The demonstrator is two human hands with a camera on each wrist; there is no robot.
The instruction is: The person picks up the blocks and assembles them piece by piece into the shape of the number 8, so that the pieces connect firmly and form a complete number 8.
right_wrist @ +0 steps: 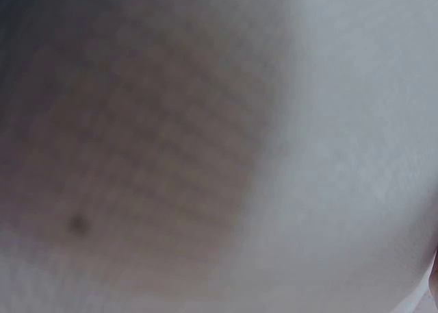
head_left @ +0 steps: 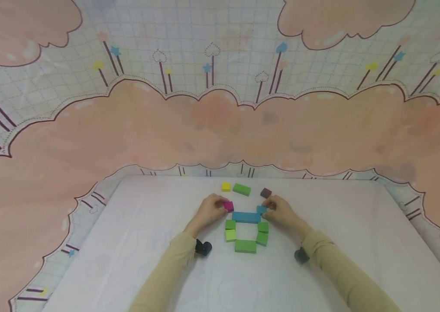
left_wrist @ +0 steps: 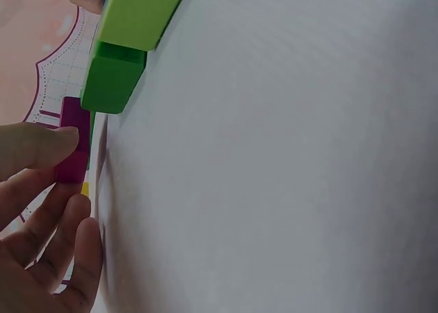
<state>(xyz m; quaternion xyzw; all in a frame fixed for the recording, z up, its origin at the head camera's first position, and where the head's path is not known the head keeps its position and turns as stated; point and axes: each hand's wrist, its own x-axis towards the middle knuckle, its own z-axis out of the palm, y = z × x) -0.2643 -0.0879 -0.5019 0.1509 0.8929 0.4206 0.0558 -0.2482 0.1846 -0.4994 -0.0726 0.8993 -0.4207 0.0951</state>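
My left hand [head_left: 209,209] pinches a magenta block [head_left: 229,206] between thumb and fingers, just beyond the left end of a long blue block [head_left: 246,217]. The left wrist view shows the thumb pressed on the same magenta block [left_wrist: 72,164], other fingers loosely bent. At the long block's right end, my right hand [head_left: 282,212] pinches a small blue block [head_left: 261,209]. Nearer to me, two green blocks stand in line on the left, the lower one light green [head_left: 230,235], and two more on the right [head_left: 262,238]. A wider green block [head_left: 245,246] lies at the near side, rounding off a ring.
Beyond the hands lie a yellow block [head_left: 225,186], a green block [head_left: 241,189] and a dark brown block [head_left: 266,193]. A white cloth covers the table [head_left: 126,260], with a patterned curtain [head_left: 243,130] behind. Blur fills much of the right wrist view.
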